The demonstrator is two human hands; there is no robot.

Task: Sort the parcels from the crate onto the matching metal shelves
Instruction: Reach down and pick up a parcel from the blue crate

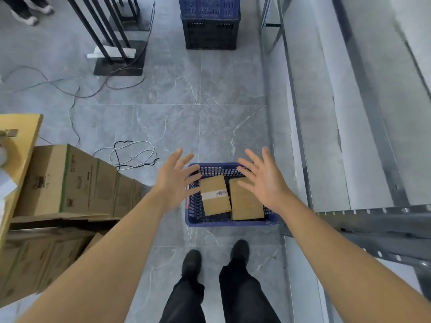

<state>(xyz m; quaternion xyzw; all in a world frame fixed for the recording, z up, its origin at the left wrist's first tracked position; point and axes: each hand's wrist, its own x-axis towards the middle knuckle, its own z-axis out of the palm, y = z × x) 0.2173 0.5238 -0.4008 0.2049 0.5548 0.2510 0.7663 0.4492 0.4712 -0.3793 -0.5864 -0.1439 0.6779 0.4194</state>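
Note:
A blue plastic crate (193, 213) sits on the grey tiled floor just in front of my feet. Two flat brown cardboard parcels lie side by side in it: the left parcel (214, 198) carries a white label strip, the right parcel (246, 203) is plain. My left hand (176, 179) hovers over the crate's left rim, fingers spread, holding nothing. My right hand (262, 179) hovers above the right parcel's far end, also spread and empty. The grey metal shelves (338, 141) run along the right side.
Stacked cardboard boxes (70, 183) and a wooden tabletop (21, 145) stand at the left. Loose cables (130, 155) lie on the floor beyond the crate. Stacked blue and black crates (210, 22) stand far ahead, black metal stands (112, 43) and another person's shoes (30, 15) at the far left.

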